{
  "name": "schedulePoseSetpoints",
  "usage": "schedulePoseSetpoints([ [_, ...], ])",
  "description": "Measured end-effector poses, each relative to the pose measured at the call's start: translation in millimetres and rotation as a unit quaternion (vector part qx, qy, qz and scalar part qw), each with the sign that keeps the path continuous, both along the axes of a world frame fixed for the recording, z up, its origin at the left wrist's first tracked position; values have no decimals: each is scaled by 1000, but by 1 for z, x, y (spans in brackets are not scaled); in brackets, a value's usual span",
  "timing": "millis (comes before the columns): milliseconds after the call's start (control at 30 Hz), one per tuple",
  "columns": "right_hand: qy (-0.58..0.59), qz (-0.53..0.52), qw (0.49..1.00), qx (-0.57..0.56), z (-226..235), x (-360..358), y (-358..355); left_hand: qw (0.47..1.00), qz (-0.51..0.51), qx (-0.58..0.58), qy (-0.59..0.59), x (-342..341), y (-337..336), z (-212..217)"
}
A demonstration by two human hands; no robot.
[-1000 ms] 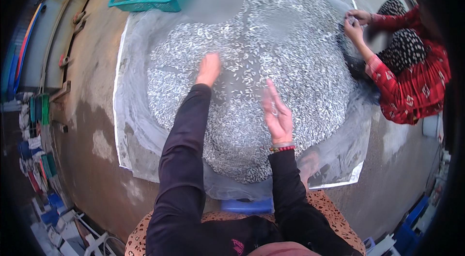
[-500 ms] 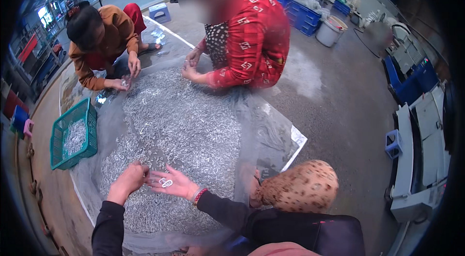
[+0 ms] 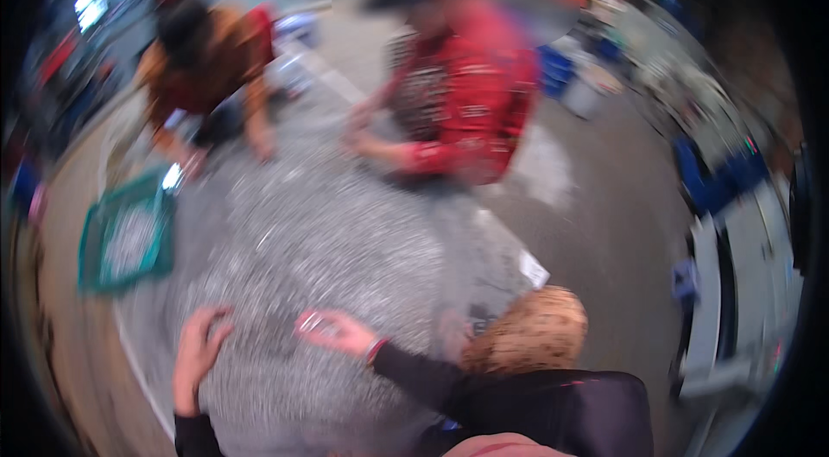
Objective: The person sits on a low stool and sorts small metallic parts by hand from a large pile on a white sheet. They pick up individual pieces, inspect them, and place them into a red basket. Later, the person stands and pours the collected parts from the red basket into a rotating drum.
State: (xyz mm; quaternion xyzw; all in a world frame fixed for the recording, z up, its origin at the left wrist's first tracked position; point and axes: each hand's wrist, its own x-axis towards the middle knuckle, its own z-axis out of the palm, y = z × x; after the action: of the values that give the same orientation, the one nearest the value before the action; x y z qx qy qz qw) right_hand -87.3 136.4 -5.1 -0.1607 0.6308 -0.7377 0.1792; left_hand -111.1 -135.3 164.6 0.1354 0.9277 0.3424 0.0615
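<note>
The picture is blurred; one grey heap of small silvery fish (image 3: 319,241) covers a plastic sheet (image 3: 509,258) on the floor; left hand (image 3: 197,353) rests spread on its near edge; right hand (image 3: 335,332) lies beside it, grip loosely curled around something small, unclear what; one green basket (image 3: 125,232) stands left of the heap; two people crouch beyond it.

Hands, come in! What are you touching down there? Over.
Left hand on the heap of small silvery fish, fingers spread. Right hand palm up over the heap; picture too blurred to tell what it holds. Green basket off left, two people crouched opposite.
</note>
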Motion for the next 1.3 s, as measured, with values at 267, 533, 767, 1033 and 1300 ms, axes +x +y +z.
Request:
schedulePoseSetpoints([
  [267,-438,-10,866,-241,-38,-91,-131,983,107,32,-143,46,-104,-154],
  [533,141,48,970,194,31,-256,-280,973,179,-11,-147,43,-129,-190],
  [767,390,70,666,632,-123,-246,-255,971,215,-88,-56,-42,-170,-269],
  [1033,321,83,792,513,-147,-141,-216,849,442,-266,-115,-70,-94,-340],
  [1300,195,65,815,542,-159,-73,-138,942,292,-165,-11,-14,32,-343],
])
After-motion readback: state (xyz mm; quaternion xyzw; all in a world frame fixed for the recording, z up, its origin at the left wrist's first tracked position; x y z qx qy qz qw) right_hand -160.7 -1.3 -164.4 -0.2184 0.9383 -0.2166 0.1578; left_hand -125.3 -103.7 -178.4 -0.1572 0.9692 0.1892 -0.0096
